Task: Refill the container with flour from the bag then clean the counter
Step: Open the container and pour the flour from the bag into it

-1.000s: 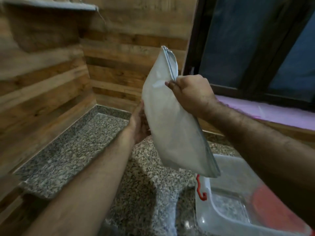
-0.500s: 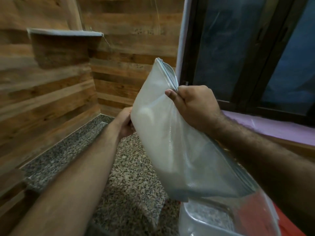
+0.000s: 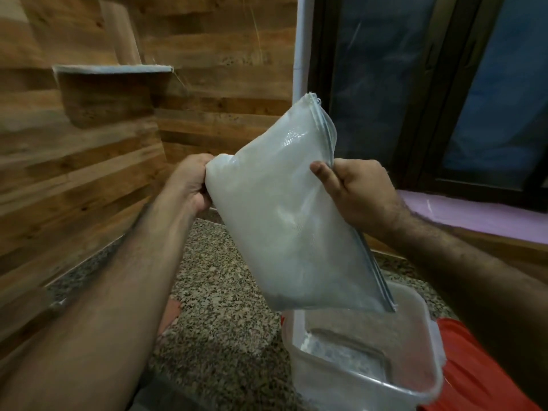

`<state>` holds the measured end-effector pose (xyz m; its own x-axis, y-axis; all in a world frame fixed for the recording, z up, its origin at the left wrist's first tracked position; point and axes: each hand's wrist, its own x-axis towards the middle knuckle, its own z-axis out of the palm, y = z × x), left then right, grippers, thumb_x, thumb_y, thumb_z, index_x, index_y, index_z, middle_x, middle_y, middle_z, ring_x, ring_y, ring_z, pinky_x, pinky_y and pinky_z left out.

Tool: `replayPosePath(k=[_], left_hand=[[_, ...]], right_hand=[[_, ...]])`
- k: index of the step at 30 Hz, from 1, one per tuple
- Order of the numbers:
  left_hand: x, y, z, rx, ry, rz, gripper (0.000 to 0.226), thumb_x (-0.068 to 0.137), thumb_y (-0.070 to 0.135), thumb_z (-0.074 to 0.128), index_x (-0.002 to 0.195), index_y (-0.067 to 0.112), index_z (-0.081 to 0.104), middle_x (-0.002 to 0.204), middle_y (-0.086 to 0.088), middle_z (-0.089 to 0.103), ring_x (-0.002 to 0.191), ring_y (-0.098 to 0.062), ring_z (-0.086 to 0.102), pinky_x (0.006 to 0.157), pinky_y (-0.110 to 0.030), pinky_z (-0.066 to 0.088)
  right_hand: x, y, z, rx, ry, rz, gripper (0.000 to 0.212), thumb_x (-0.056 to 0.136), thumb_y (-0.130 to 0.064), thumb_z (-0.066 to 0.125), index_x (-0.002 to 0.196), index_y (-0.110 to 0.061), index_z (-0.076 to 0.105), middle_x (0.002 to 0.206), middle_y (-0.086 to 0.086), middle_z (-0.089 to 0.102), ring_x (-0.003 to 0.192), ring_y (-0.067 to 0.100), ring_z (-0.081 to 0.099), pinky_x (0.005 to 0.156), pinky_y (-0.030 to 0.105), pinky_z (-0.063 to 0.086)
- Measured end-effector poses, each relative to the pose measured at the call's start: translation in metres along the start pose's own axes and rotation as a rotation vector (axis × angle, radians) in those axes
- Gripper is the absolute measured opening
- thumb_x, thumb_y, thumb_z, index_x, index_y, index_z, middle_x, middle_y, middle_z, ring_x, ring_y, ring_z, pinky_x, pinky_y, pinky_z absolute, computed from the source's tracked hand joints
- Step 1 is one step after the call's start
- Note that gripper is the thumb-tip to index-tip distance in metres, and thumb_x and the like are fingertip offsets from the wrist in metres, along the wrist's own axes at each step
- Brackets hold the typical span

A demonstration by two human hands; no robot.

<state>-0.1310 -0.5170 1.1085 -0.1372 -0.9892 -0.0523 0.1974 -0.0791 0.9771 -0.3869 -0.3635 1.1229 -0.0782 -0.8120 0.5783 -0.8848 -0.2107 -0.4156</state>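
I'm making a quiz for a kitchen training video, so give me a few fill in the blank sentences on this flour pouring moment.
1. Both hands hold the ____ of flour.
2. The right hand pinches the bag at its ____ edge.
3. The bag's lower corner hangs over the clear plastic ____.
4. The container stands on a speckled ____ counter.

Missing words: bag; zipper; container; granite

The scene is dim and warm-toned, lit from somewhere indoors; the window (image 3: 415, 84) is dark blue and gives little light. A small bright glint sits on the upper part of the plastic bag (image 3: 284, 221). Soft shadow falls across the worktop (image 3: 219, 292) beneath the forearms. The wide lens bends the wooden wall (image 3: 74, 173) planks and the white pipe (image 3: 302, 43) near the frame edges. The lower corners and the shelf (image 3: 112, 72) look soft and smeared.
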Motion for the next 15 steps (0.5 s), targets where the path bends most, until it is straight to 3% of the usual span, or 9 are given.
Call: replayPosePath(k=[3,6,10,15], left_hand=[[-0.006,0.014,0.014,-0.032,0.018,0.070,0.030,0.087,-0.001,0.058,0.065,0.010,0.077,0.080,-0.012,0.077,0.069,-0.026,0.074,0.068,-0.040,0.063],[-0.011,0.028,0.028,-0.035,0.029,0.105,0.019,0.083,0.001,0.060,0.084,0.005,0.079,0.097,-0.017,0.079,0.083,-0.031,0.078,0.075,-0.047,0.066],[-0.015,0.041,0.042,-0.011,0.055,0.123,0.027,0.083,0.003,0.062,0.104,0.003,0.080,0.105,-0.017,0.081,0.089,-0.033,0.080,0.075,-0.048,0.067],[-0.018,0.044,0.058,0.021,0.108,0.145,0.023,0.089,0.008,0.065,0.105,0.007,0.082,0.106,-0.016,0.081,0.097,-0.036,0.081,0.081,-0.053,0.068]], right_hand=[[-0.006,0.004,-0.005,0.017,0.013,0.005,0.073,0.096,-0.074,0.033,0.103,-0.016,0.078,0.094,-0.003,0.076,0.079,0.011,0.072,0.075,0.030,0.063],[-0.011,0.005,-0.011,0.039,0.050,0.007,0.062,0.098,-0.069,0.036,0.093,-0.019,0.073,0.087,-0.004,0.072,0.074,0.003,0.066,0.068,0.020,0.053],[-0.012,0.010,-0.018,0.056,0.086,0.007,0.047,0.105,-0.058,0.045,0.081,-0.023,0.064,0.073,-0.011,0.062,0.066,0.002,0.060,0.060,0.016,0.043],[-0.026,0.028,-0.018,0.147,0.036,0.064,0.054,0.105,-0.059,0.043,0.090,-0.015,0.071,0.085,0.001,0.071,0.077,0.015,0.071,0.066,0.026,0.053]])
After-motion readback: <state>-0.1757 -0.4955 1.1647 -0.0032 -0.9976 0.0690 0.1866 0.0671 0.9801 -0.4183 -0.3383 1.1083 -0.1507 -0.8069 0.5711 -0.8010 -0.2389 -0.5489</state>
